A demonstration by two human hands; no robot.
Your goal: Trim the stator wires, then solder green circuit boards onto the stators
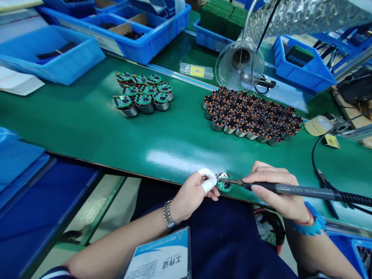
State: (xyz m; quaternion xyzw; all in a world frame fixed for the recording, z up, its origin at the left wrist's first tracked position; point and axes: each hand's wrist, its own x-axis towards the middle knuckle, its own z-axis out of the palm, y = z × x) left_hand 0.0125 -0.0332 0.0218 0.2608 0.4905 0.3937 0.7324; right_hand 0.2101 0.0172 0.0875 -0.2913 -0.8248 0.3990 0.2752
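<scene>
My right hand (276, 190) grips a black soldering iron (305, 190) by its handle, the tip pointing left. The iron's tip reaches over a round green circuit board (226, 185) at the table's front edge. Thumb and forefinger of my left hand (197, 190), both in white finger cots, pinch at the left side of this board. What sits under the board is mostly hidden. Farther back on the left stands a group of metal motor stators topped with green boards (143, 100). A larger block of stators with bare copper windings (242, 130) stands at the right.
A clear fume hood (223, 73) on a foil duct hangs behind the bare stators. Blue bins (69, 71) line the back. The iron's cable loops at the right, near pliers (327, 188) and a roll of tape (318, 126).
</scene>
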